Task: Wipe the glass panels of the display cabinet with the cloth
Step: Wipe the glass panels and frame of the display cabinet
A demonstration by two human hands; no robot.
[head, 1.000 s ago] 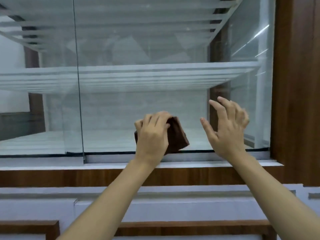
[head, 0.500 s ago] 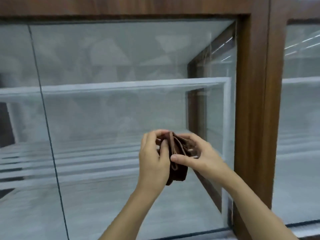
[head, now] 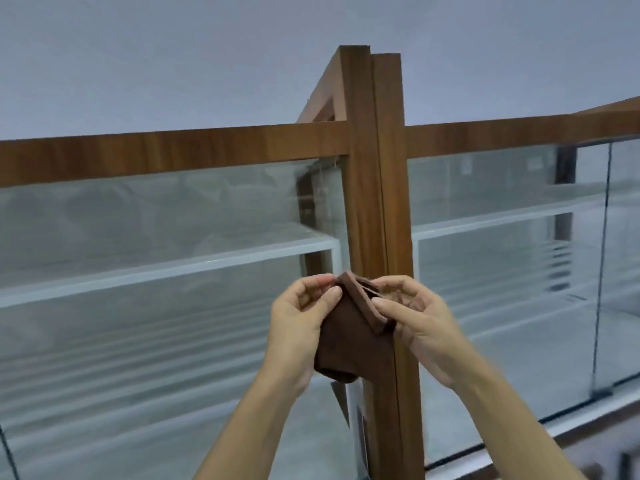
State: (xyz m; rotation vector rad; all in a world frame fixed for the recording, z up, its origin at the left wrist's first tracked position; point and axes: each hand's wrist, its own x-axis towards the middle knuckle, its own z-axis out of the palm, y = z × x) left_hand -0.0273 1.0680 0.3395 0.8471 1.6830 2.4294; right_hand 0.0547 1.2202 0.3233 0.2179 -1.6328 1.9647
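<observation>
Since a second ago: view has tilted up from the lower glass to the cabinet's top rail [head: 173, 152] and the wall [head: 173, 57] above it. Cloth [head: 349, 337] has gone from the left hand pressing it on the pane to both hands holding it in the air, off the glass.

Left hand [head: 298, 330]: thumb and forefinger pinch the cloth's upper left edge; the rest of the brown cloth hangs down against the palm, bunched at the bottom.

Right hand [head: 420, 323]: thumb and fingertips pinch a folded edge at the cloth's upper right; fingers curled, not spread.

Cloth position: in front of the wooden post [head: 377, 202] that divides the cabinet, at about the height just below the white shelf [head: 166, 268]. No contact with either pane visible.

Left glass panel [head: 138, 341] and right glass panel [head: 502, 289] flank the post. A thin vertical seam [head: 601, 271] runs down the right panel. Reflections on the glass show as wavy horizontal bands.
</observation>
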